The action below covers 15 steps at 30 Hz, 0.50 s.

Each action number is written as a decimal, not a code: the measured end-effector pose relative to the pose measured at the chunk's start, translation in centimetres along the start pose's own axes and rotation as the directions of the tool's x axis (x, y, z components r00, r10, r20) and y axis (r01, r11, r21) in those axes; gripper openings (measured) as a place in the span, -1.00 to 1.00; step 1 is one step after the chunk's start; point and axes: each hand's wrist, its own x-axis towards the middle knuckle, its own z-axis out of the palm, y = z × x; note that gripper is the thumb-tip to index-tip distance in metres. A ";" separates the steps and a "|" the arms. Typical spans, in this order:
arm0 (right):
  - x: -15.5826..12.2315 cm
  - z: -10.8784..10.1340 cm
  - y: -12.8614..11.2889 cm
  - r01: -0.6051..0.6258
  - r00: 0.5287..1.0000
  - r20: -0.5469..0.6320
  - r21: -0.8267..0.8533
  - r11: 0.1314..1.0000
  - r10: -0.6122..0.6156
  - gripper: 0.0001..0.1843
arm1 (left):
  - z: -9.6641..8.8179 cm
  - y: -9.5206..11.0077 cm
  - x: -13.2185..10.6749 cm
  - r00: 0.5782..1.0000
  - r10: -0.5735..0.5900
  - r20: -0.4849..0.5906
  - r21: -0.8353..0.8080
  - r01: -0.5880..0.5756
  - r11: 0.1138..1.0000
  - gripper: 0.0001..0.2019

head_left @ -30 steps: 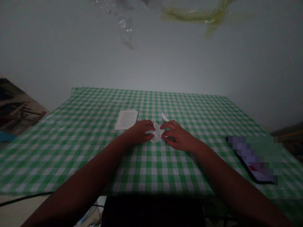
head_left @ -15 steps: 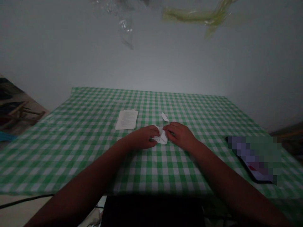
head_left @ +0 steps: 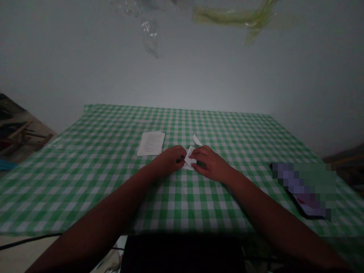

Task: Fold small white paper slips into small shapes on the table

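Observation:
A small folded piece of white paper [head_left: 190, 156] lies between my hands, just above or on the checked cloth. My left hand [head_left: 171, 160] curls its fingers at the paper's left edge, closed on it. From the other side, my right hand [head_left: 209, 162] pinches the paper between thumb and fingers. Just beyond my right fingers rests a narrow folded paper strip [head_left: 197, 140]. Up and left of my left hand sits a stack of printed paper sheets [head_left: 151, 143]. My fingers partly hide the held paper.
A green and white checked tablecloth [head_left: 227, 132] covers the table up to a grey wall [head_left: 182, 76]. At the right lies a phone [head_left: 307, 203], partly blurred out. Yellow tape [head_left: 227, 16] and clear plastic hang on the wall. A black cable [head_left: 31, 240] runs below the table edge.
The paper between my hands has been folded over further and its right part lifted. My right hand has shifted slightly left, and my left hand slightly away from me.

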 end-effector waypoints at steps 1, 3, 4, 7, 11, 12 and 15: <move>0.0 0.1 0.1 0.002 1.000 -0.002 -0.002 1.000 -0.002 -0.73 | 0.0 -0.3 -0.1 1.000 0.017 -0.011 -0.006 -0.017 1.000 -0.87; -0.1 0.3 0.2 0.010 1.000 -0.009 -0.003 1.000 -0.010 -0.71 | 0.2 -0.8 -0.2 0.997 0.062 -0.040 -0.006 -0.062 0.998 -0.84; -0.2 0.4 0.2 0.016 1.000 -0.012 0.001 1.000 -0.016 -0.70 | 0.2 -1.1 -0.2 0.995 0.082 -0.055 0.001 -0.082 0.997 -0.83; -0.3 0.4 0.2 0.028 1.000 -0.012 0.016 0.999 -0.028 -0.69 | 0.4 -1.7 -0.4 0.991 0.108 -0.084 0.026 -0.106 0.994 -0.83; -0.3 0.3 0.4 0.033 0.999 0.006 0.015 0.999 -0.033 -0.70 | 0.2 -1.9 -0.4 0.991 0.118 -0.068 0.049 -0.115 0.992 -0.85; -0.3 0.3 0.5 0.039 0.999 0.010 0.014 0.999 -0.039 -0.70 | 0.1 -1.9 -0.4 0.991 0.121 -0.061 0.054 -0.118 0.992 -0.84; -0.4 0.3 0.8 0.061 0.998 0.013 0.010 0.998 -0.061 -0.69 | -0.4 -2.0 -0.5 0.991 0.128 -0.031 0.066 -0.126 0.990 -0.85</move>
